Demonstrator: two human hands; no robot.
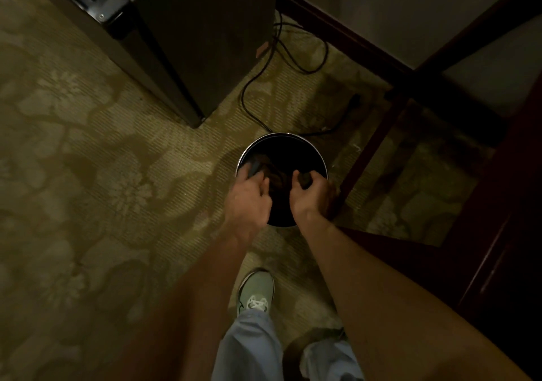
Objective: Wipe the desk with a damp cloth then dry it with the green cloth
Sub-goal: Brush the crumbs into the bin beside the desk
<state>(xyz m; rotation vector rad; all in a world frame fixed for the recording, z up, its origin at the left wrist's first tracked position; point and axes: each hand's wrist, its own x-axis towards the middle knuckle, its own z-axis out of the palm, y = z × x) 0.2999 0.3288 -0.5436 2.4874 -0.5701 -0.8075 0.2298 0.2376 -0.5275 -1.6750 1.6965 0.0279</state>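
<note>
Over a round dark bucket (313, 147) on the patterned carpet (117, 175), left grip (249, 196) and right grip (311, 194) side by side, each curled round a bunched dark cloth (275, 175) held between them; colour unclear in dim light.

I see matt, woven carpet (88, 175), a bin (278, 135) with a shiny metal rim, polished dark wood desk legs (366, 157), and soft crumpled cloth (275, 177).

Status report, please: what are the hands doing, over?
Left hand and right hand grip a dark cloth over the round black bin. Colour too dim to tell. Black cable on carpet behind bin.
</note>
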